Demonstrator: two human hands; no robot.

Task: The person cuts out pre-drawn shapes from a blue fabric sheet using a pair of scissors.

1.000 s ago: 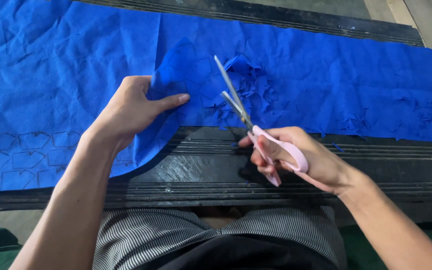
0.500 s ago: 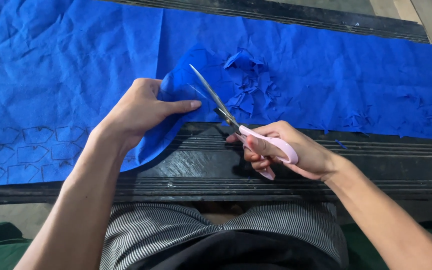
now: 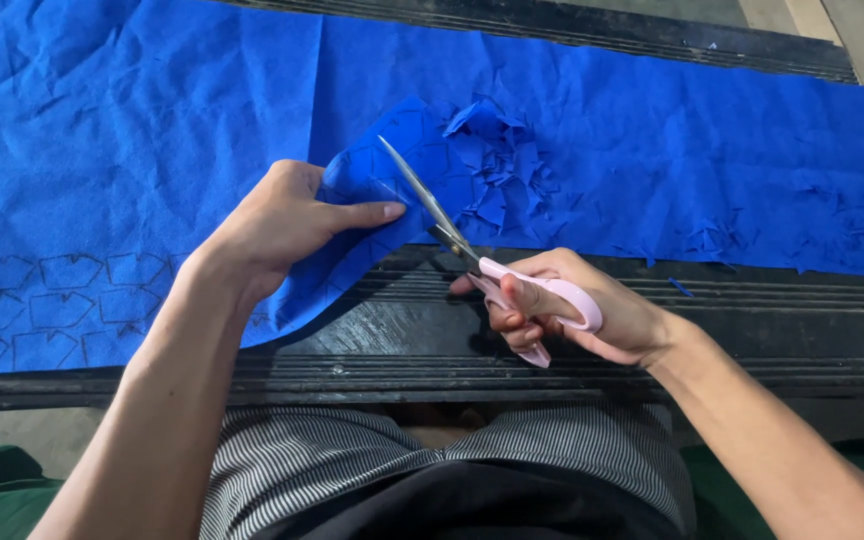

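Blue cloth [image 3: 152,150] pinched by left hand [image 3: 282,225] | right hand [image 3: 572,310] grips scissors [image 3: 472,255], blades seemingly cutting it

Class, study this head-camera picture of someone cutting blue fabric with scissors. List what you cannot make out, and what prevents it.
- Left hand: fingertips other than the forefinger, tucked under the lifted blue fabric.
- Pink-handled scissors: the lower handle loop, covered by the right hand.
- Fabric: full extent, cut off by the left and top edges.
- Drawn outlines on the fabric: too faint to tell their exact shape.
- Scrap pile: piece count, overlapping.
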